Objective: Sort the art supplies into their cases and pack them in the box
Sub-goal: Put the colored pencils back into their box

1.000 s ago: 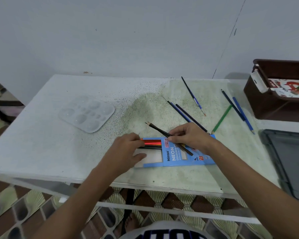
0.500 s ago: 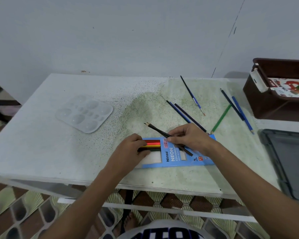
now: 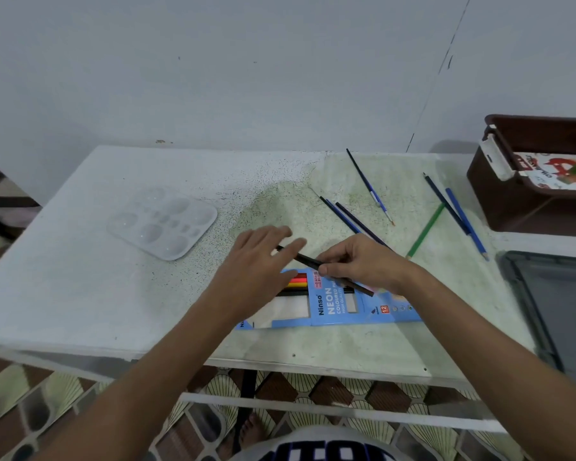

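— Since half a second back, what has changed?

— Lifted off the pencil case (image 3: 333,306), the left hand (image 3: 260,261) now hovers with its fingers spread and straight, holding nothing. Before, it was pressing on the case's left end. Its fingertips now reach over the tip end of the black pencil (image 3: 308,260).

— Start from the left, then. What lies there?

— On the white table (image 3: 64,277), well to the left of the hands, a clear plastic paint palette (image 3: 162,222) lies flat.

— And the case?

— Blue, flat on the table near the front edge, printed "Ninso NEON". Through its window show red, orange, yellow and black pencils (image 3: 296,285) lying side by side, with the left forearm across its left end.

— The right hand?

— The right hand (image 3: 363,264) pinches the black pencil between thumb and curled fingers, and the pencil lies slanted just above the case, its far end pointing up-left under the left fingers.

— Further right?

— Beyond the right hand two dark blue pencils (image 3: 343,216) lie close together. A thin paintbrush (image 3: 369,188) lies past them. Then come a green pencil (image 3: 426,231) and another pair of blue pencils (image 3: 456,214). At the far right stands a brown box (image 3: 526,207) with a printed packet (image 3: 552,171) inside, and nearer, a dark grey lid (image 3: 552,311) lies at the frame edge.
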`<state>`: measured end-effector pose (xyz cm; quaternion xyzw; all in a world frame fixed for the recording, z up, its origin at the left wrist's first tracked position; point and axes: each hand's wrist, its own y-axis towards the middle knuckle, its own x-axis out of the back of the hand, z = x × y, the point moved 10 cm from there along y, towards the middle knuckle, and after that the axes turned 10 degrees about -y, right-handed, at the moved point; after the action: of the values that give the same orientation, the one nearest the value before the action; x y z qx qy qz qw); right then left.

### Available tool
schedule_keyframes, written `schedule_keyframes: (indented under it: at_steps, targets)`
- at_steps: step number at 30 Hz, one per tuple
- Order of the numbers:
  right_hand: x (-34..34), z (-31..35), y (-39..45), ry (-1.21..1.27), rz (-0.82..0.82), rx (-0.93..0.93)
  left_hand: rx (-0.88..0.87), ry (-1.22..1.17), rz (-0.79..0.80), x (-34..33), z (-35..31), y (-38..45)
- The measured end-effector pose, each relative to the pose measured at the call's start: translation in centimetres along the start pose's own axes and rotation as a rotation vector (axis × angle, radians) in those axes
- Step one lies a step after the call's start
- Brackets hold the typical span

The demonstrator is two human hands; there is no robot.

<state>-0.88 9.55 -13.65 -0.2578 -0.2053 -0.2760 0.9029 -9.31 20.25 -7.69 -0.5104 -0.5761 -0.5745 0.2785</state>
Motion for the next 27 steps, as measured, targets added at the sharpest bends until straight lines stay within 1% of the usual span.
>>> schedule_keyframes:
  at_steps: [3,6,8,10,12,14,16,17,19,22,24,27]
  targets:
    - [-0.2,1.1,0.1,-0.025,0.046,0.054,-0.155,0.132,0.059,-1.1,-1.7,0.8]
    - [-0.4,1.5,-0.2,-0.013,0.11,0.07,-0.205,0.16,0.147,-2.3,-2.0,0.2]
    - [-0.6,1.5,-0.4,-0.061,0.155,0.08,-0.179,0.096,0.18,-2.6,-1.3,-0.2]
    - [-0.9,1.1,-0.4,-0.113,0.173,0.091,-0.131,-0.059,0.219,-2.8,-0.9,-0.4]
    - [-0.9,1.0,-0.5,-0.09,0.158,0.083,-0.032,-0.241,0.236,-2.4,-0.3,-0.7]
    - [-0.5,1.0,-0.7,-0.118,0.114,0.097,0.088,-0.329,0.232,-1.8,1.0,-1.5]
    - [0.0,1.0,-0.8,-0.252,0.047,0.128,0.172,-0.327,0.245,-1.4,2.4,-3.0]
    - [0.0,0.9,-0.9,-0.318,0.025,0.14,0.187,-0.32,0.238,-1.1,2.9,-3.8]
    - [-0.6,0.5,-1.0,-0.407,0.032,0.164,0.216,-0.309,0.242,-0.9,4.1,-5.4]
    - [-2.3,-0.2,-1.4,-0.577,0.076,0.205,0.217,-0.273,0.254,-1.0,4.9,-7.4]
    - [-2.6,-0.5,-1.5,-0.671,0.039,0.212,0.225,-0.25,0.272,-1.0,4.7,-8.4]
    - [-2.5,-0.9,-1.4,-0.706,-0.027,0.205,0.211,-0.192,0.3,-0.8,4.0,-9.4]
